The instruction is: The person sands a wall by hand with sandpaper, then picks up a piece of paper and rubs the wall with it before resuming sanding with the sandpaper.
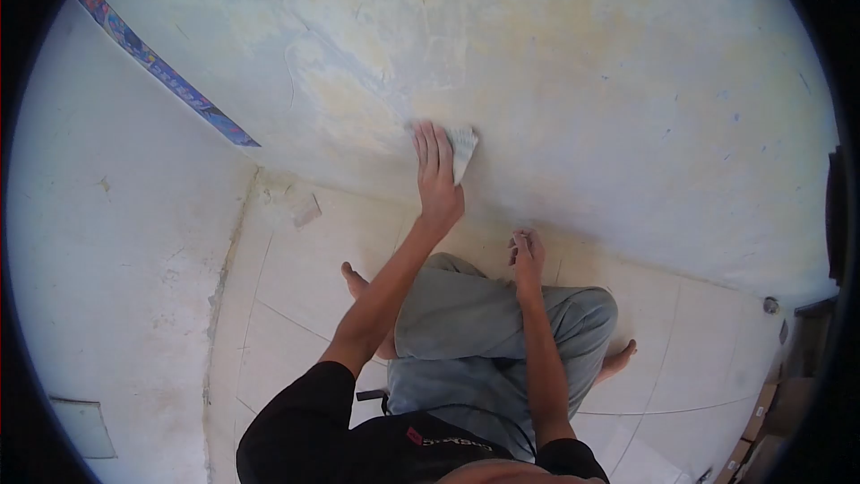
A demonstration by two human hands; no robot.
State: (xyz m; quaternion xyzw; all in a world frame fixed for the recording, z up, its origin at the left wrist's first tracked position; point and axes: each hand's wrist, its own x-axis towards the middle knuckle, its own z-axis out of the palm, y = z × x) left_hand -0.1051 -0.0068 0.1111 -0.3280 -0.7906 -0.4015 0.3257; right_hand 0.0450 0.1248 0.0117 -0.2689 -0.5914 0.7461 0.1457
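Note:
My left hand (437,166) reaches forward and lies against the patchy white wall (573,108). Under its fingers is a pale, folded sheet of sandpaper (464,151), pressed to the surface, with its free edge sticking out to the right. Whitish dust covers the fingers. My right hand (527,251) hovers above my crossed legs, close to the foot of the wall. Its dusty fingers are loosely curled in, and no object shows in them. Around the left hand the wall has yellowish and white patches with fine cracks.
A second wall (116,215) meets this one at the left, with a colourful printed strip (166,72) along the corner. Pale floor tiles (645,341) lie beneath me. A small flat piece (307,210) rests near the corner. Cardboard boxes (761,412) stand at the right edge.

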